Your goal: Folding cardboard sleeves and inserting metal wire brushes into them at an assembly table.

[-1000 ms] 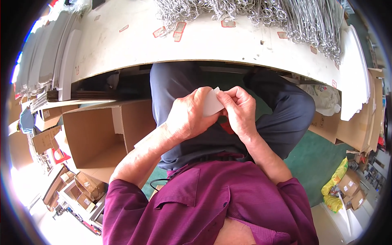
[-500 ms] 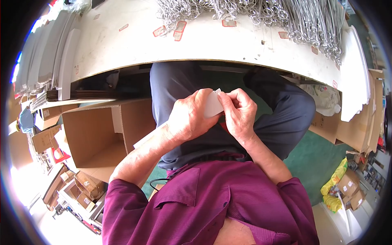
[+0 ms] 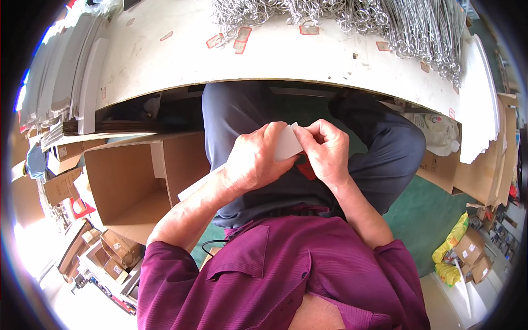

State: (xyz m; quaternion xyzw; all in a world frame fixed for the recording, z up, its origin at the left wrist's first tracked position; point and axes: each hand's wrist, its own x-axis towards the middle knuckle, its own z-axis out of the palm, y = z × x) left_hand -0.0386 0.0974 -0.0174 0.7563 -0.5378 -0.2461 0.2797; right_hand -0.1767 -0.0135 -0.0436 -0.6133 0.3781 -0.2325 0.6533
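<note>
Over my lap, my left hand [image 3: 256,157] is wrapped around a white card box [image 3: 287,144], long and narrow. Its other end seems to stick out beneath my left forearm; the stretch between is hidden by hand and wrist. At the box's near end, my right hand [image 3: 328,151] pinches a small end flap between thumb and fingers. The fingertips cover most of that flap. Just below my right hand, a small red patch [image 3: 306,168] shows against my dark trousers; what it belongs to I cannot make out.
A white workbench [image 3: 165,66] spans ahead, with many metal wires with looped ends [image 3: 352,22] heaped at its far right. Flat white card pieces [image 3: 60,71] stack at left, more white sheets [image 3: 478,99] at right. An open cardboard box [image 3: 129,181] stands by my left arm.
My right hand has shifted slightly right, and the box end has tilted a little. More of the red patch shows now. My left hand keeps its hold.
</note>
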